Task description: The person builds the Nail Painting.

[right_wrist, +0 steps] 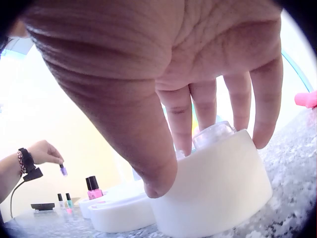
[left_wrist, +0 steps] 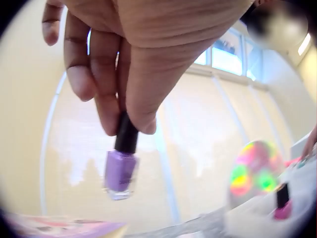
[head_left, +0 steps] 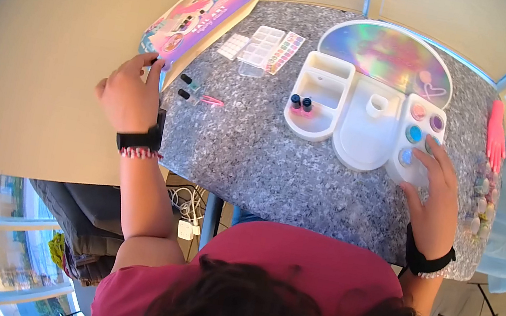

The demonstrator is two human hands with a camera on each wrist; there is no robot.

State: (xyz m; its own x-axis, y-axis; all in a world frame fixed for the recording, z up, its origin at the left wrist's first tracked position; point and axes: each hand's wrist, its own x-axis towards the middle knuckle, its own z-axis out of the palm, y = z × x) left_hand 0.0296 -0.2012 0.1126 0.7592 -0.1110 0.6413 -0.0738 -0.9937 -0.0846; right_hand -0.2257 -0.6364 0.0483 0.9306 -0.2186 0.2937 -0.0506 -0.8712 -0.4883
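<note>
1. Pinched by its black cap between thumb and fingers of the left hand (head_left: 128,95): one nail polish bottle (left_wrist: 120,171), at 10 o'clock from the middle of the head view, just beside the box's near corner. Grip closed around the cap.
2. Looks small and boxy, with purple polish inside clear glass and a thick clear base; hangs cap up, slightly tilted.
3. Resting on the tray's right section, with fingers spread over the pots and thumb at the side: the right hand (head_left: 436,205), grip open.
4. At 2 o'clock: one white tray (head_left: 362,146) in three sections. Holds two pink bottles (head_left: 301,109) with dark caps at left, one small white cup (head_left: 378,104) in the middle, and five visible glitter pots (head_left: 418,111) at right, partly covered by fingers.
5. Behind the tray: one shiny rainbow board (head_left: 378,48), rounded at top.
6. At 11 o'clock: one "nail art" box (head_left: 199,22). At 10 o'clock, lying near it: two black-capped bottles (head_left: 189,97), one green, one clear, beside one pink item (head_left: 212,102).
7. At 12 o'clock on the worktop (head_left: 253,158): one colourful sticker sheet (head_left: 286,53), beside clear compartment cases (head_left: 263,46).
8. Towards 3 o'clock: one pink model hand (head_left: 496,135).
</note>
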